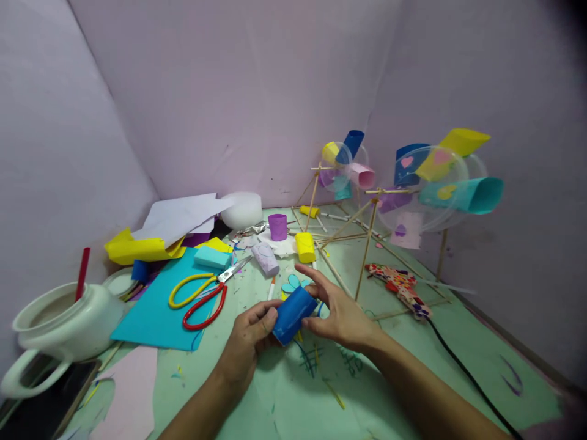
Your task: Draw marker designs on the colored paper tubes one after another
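Note:
A blue paper tube (294, 316) is held tilted above the green tabletop (257, 403). My left hand (252, 333) grips its lower left end, thumb on top. At the tube's right end is my right hand (337, 311), thumb and a finger around the end and the index finger stretched out; part of the grip is hidden. Beyond the hands lie a pale lilac paper tube (265, 260) and a yellow paper tube (305, 247), with a purple paper tube (277, 227) standing upright. A light-blue paper flower (293, 283) lies just behind the blue tube.
Scissors (220, 278) lie on a turquoise sheet (156, 311) at left, near a white teapot (77, 321) and a phone (50, 391). Two stick-framed wheels with coloured tubes (443, 189) stand at right. A patterned glue gun (401, 287) trails a black cord.

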Tool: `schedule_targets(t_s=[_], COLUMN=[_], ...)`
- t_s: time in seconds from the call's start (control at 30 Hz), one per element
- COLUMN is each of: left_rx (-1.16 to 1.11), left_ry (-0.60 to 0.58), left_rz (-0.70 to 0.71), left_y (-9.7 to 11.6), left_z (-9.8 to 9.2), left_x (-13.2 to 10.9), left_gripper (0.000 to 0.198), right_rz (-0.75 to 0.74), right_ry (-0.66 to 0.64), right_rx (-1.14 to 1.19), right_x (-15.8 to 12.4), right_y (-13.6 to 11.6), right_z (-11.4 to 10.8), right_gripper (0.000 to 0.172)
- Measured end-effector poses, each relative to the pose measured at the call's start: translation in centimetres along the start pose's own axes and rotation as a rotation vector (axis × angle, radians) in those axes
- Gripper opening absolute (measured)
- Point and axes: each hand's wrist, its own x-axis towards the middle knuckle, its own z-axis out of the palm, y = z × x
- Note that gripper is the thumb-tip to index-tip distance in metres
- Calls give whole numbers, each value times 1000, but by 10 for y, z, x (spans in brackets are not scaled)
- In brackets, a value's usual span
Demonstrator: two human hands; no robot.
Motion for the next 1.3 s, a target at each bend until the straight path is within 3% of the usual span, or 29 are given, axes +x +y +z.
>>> schedule_targets(t_s=[0.17, 0.27, 0.53, 1.3], left_rx=[73, 147, 259, 113], left_ry=[23, 48, 70, 116], left_rz=[176, 236, 256, 216], left_y=[-4, -5, -4, -9], left_z=[5, 5, 1, 1], left_x=[-4, -6, -8, -2], left_gripper=[67, 60, 39, 45], right_rz=[18, 48, 42, -3], right_ry=[82, 93, 99, 181], right_rx=[59, 39, 70, 122], right_x=[0, 0, -1, 2], right_y=[1, 0, 3, 5], right_z=[2, 6, 16, 11], right_gripper=[81, 80, 81, 73])
